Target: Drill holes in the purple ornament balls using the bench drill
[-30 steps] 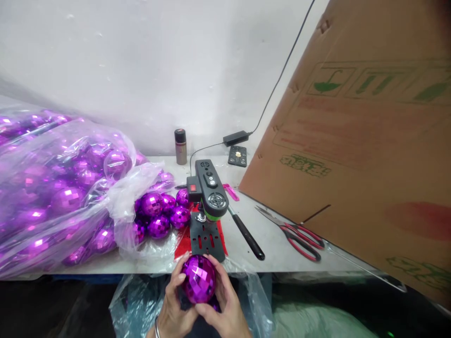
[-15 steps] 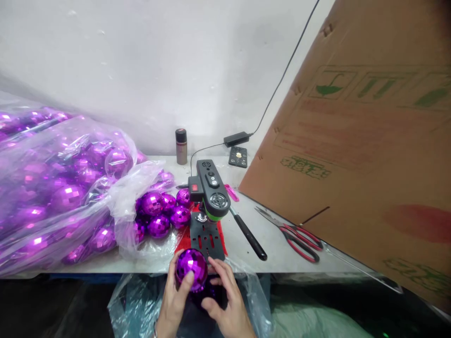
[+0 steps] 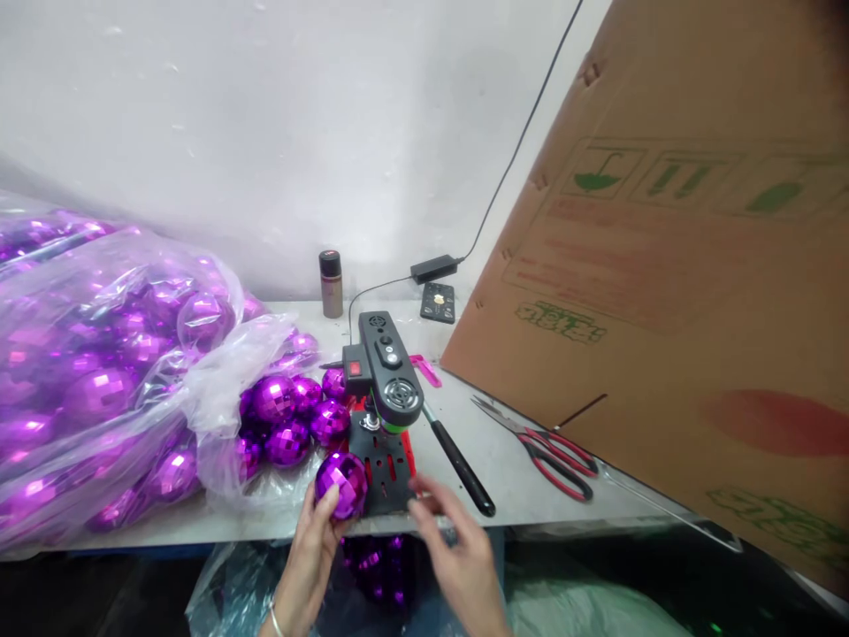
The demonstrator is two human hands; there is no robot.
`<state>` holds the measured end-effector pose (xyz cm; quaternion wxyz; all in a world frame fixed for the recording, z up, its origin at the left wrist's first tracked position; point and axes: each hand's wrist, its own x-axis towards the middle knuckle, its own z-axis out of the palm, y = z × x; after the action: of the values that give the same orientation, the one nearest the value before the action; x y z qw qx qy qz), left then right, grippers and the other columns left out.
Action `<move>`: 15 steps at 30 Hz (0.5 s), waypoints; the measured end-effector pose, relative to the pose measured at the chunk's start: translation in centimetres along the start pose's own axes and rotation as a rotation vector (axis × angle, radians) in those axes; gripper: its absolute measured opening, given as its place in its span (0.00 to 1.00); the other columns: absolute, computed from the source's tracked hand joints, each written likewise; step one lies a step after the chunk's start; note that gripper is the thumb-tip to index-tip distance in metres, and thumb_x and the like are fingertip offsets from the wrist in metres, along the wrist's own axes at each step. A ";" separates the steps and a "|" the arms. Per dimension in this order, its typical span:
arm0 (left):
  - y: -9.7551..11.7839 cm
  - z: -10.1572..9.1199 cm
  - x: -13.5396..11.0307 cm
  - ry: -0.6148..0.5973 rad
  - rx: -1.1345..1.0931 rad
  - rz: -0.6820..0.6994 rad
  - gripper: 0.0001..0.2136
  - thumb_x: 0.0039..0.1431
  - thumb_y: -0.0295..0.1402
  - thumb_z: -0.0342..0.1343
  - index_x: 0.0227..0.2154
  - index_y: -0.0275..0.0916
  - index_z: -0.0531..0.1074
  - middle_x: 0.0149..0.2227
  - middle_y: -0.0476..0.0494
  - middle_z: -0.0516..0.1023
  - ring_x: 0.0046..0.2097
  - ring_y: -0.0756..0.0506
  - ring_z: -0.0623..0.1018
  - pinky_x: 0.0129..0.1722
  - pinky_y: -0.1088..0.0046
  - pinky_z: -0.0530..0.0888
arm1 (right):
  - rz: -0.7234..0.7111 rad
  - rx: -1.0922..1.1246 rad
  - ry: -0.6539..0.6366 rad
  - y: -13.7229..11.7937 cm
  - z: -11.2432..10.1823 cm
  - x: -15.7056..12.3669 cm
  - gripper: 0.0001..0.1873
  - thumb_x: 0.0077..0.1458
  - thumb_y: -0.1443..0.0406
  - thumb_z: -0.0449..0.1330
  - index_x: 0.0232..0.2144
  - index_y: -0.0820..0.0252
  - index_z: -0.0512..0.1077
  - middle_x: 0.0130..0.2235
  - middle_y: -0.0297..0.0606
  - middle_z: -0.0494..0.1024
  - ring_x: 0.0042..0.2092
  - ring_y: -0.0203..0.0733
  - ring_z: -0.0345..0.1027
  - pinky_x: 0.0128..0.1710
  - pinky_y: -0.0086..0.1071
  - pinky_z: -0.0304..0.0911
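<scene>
My left hand [image 3: 311, 533] is closed around a shiny purple mirror-faceted ball [image 3: 341, 485] at the table's front edge. Just right of the ball lies a black slotted metal plate [image 3: 378, 473] under a black device with round grilles [image 3: 391, 367]. My right hand [image 3: 457, 548] is apart from the ball, beside the plate's front right corner; its fingers are bent and partly blurred, and nothing shows in them. More purple balls [image 3: 289, 442] lie loose left of the device. Below the edge, dark purple balls [image 3: 378, 566] sit between my arms in clear plastic.
A big clear bag of purple balls [image 3: 106, 389] covers the left side. On the right lean a cardboard box [image 3: 630, 292] and red-handled scissors [image 3: 557, 460]. A black-handled tool [image 3: 462, 469], a pink plastic piece [image 3: 426, 370], a bottle [image 3: 331, 287] and a cable adapter [image 3: 436, 268] are on the table.
My left hand has moved the ball slightly left, beside the plate. My right hand has drawn away to the right from the ball. The view has shifted a little.
</scene>
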<state>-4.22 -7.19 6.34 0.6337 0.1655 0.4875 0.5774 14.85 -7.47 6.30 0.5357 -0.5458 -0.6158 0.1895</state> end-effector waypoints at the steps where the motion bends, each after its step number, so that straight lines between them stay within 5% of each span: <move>1: 0.2 0.5 0.4 0.029 -0.034 0.005 0.34 0.49 0.56 0.76 0.56 0.44 0.80 0.58 0.37 0.87 0.62 0.32 0.83 0.67 0.48 0.76 | -0.034 -0.013 0.123 -0.6 -0.5 1.2 0.19 0.71 0.53 0.64 0.57 0.55 0.80 0.45 0.44 0.89 0.35 0.41 0.84 0.41 0.33 0.84; 3: 0.2 1.4 1.2 0.091 -0.043 0.027 0.33 0.48 0.59 0.75 0.52 0.44 0.81 0.57 0.38 0.87 0.60 0.33 0.84 0.64 0.50 0.79 | -0.178 -0.016 0.244 -2.1 -1.4 3.5 0.29 0.71 0.56 0.65 0.69 0.56 0.69 0.55 0.50 0.84 0.37 0.41 0.83 0.39 0.35 0.83; 7: -0.2 2.4 2.2 0.155 0.131 0.106 0.40 0.50 0.63 0.72 0.59 0.43 0.75 0.59 0.34 0.84 0.58 0.31 0.84 0.59 0.51 0.80 | -0.491 -0.051 0.257 -5.5 -2.2 6.9 0.28 0.73 0.58 0.63 0.70 0.56 0.69 0.54 0.52 0.83 0.43 0.46 0.84 0.37 0.37 0.83; 15: -2.2 2.5 4.4 0.179 0.405 0.351 0.44 0.48 0.62 0.72 0.60 0.41 0.66 0.60 0.30 0.80 0.63 0.28 0.80 0.67 0.47 0.74 | -0.553 -0.054 0.186 -7.4 -2.8 7.8 0.18 0.71 0.69 0.61 0.60 0.56 0.77 0.46 0.47 0.88 0.46 0.49 0.86 0.41 0.37 0.84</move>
<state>-1.55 -2.96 3.89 0.4324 0.3190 0.6111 0.5813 15.12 -4.12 16.92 0.6065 -0.3864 -0.6942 -0.0306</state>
